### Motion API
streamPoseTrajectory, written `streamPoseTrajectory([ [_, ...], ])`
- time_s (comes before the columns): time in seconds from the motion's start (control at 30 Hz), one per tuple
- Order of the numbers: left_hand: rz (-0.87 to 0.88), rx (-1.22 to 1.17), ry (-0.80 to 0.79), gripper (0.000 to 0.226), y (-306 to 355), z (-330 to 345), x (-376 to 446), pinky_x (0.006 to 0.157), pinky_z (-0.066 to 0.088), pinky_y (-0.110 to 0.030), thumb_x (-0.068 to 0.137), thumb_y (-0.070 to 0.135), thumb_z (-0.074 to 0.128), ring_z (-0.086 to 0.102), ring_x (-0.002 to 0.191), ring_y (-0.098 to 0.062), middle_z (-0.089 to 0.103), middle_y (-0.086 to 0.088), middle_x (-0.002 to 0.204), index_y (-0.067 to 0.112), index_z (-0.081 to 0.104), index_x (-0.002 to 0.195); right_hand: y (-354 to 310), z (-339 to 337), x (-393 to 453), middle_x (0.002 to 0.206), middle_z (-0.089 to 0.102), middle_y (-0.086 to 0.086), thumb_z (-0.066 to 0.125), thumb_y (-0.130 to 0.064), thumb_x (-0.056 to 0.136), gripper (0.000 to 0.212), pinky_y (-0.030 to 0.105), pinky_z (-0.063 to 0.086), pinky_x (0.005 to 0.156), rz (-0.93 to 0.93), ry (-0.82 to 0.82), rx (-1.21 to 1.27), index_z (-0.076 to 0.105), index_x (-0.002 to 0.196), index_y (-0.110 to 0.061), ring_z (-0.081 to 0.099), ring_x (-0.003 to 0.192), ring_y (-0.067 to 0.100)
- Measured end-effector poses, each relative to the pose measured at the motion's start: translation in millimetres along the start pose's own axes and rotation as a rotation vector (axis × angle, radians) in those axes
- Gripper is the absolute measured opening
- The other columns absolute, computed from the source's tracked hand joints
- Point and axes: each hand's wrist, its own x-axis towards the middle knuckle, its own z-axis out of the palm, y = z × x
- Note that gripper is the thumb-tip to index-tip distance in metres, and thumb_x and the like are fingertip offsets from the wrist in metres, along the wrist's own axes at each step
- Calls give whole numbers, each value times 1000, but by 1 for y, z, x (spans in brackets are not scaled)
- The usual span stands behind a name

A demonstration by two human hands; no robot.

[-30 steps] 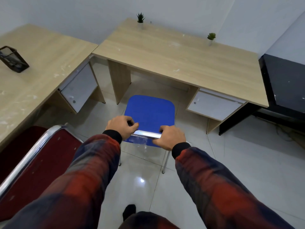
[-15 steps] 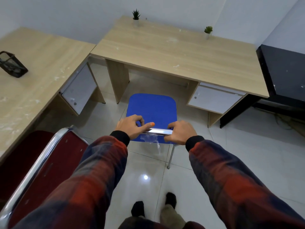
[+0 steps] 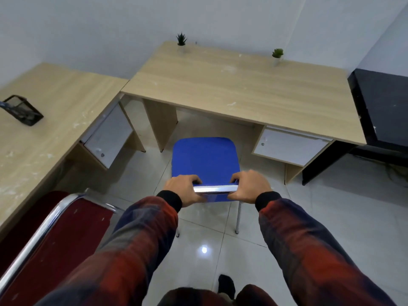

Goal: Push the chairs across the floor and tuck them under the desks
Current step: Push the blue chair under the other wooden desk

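A blue chair (image 3: 205, 157) with chrome legs stands on the tiled floor, its seat facing the opening under the light wooden desk (image 3: 238, 89) ahead. The seat's front edge sits just at the desk's near edge. My left hand (image 3: 183, 191) and my right hand (image 3: 249, 186) both grip the chrome top rail of the chair's backrest, one at each end. A dark red chair (image 3: 66, 230) with a chrome frame stands at the lower left, beside a second wooden desk (image 3: 44, 111) along the left wall.
White drawer units hang under both desks (image 3: 289, 149) (image 3: 108, 138). Two small potted plants (image 3: 181, 40) (image 3: 277, 55) stand at the far desk's back edge. A black mesh holder (image 3: 22, 110) lies on the left desk. A black table (image 3: 384, 111) stands at the right.
The blue chair has slid forward toward the desk opening with both hands on its back rail. My view has moved forward and tilted up.
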Motion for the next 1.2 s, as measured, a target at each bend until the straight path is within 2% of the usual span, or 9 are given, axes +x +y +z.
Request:
streamPoseTrajectory([
  [0.23, -63, -8, 31, 38, 24, -9, 29, 57, 37, -20, 73, 60, 68, 56, 77, -8, 65, 15, 93, 34, 63, 101, 22, -21, 33, 82, 70, -8, 69, -51, 66, 43, 30, 54, 72, -51, 2, -34, 71, 102, -28, 62, 73, 16],
  [0.43, -73, 2, 78, 41, 26, -7, 46, 62, 45, -25, 69, 67, 65, 59, 76, -9, 66, 16, 86, 34, 64, 94, 30, -29, 46, 83, 69, -7, 71, -50, 69, 40, 29, 52, 71, -54, 8, -30, 70, 102, -29, 61, 74, 17],
  [0.53, -65, 41, 112, 38, 20, -7, 52, 68, 49, -27, 70, 61, 66, 60, 79, -11, 67, 15, 92, 35, 64, 97, 29, -28, 51, 83, 69, -9, 71, -50, 70, 38, 26, 45, 66, -54, 17, -30, 69, 102, -29, 60, 73, 15],
  [0.63, -42, 36, 114, 36, 13, -13, 59, 67, 47, -26, 70, 58, 67, 60, 79, -11, 67, 15, 92, 35, 65, 97, 23, -30, 57, 85, 69, -9, 70, -50, 71, 39, 26, 44, 67, -40, 17, -27, 68, 103, -29, 60, 73, 14],
  [0.87, 9, 27, 82, 34, -16, -43, 82, 63, 40, -23, 71, 57, 69, 56, 75, -9, 66, 16, 90, 34, 65, 96, -8, -29, 86, 85, 67, -9, 68, -50, 71, 44, 27, 50, 71, 59, 15, -22, 67, 109, -29, 61, 77, 16],
  [1.03, 62, 35, 81, 35, -56, -62, 98, 73, 52, -29, 69, 57, 71, 62, 80, -12, 69, 15, 92, 33, 66, 95, -46, -24, 103, 93, 63, -5, 67, -57, 73, 56, 28, 46, 71, 121, -32, -33, 63, 120, -27, 54, 82, 19],
  [1.2, 101, 81, 56, 40, -100, -80, 100, 75, 52, -26, 69, 59, 72, 61, 82, -10, 67, 16, 93, 32, 65, 98, -87, 0, 110, 97, 68, -3, 62, -66, 75, 56, 29, 44, 70, 148, 11, -42, 63, 114, -26, 53, 80, 19],
])
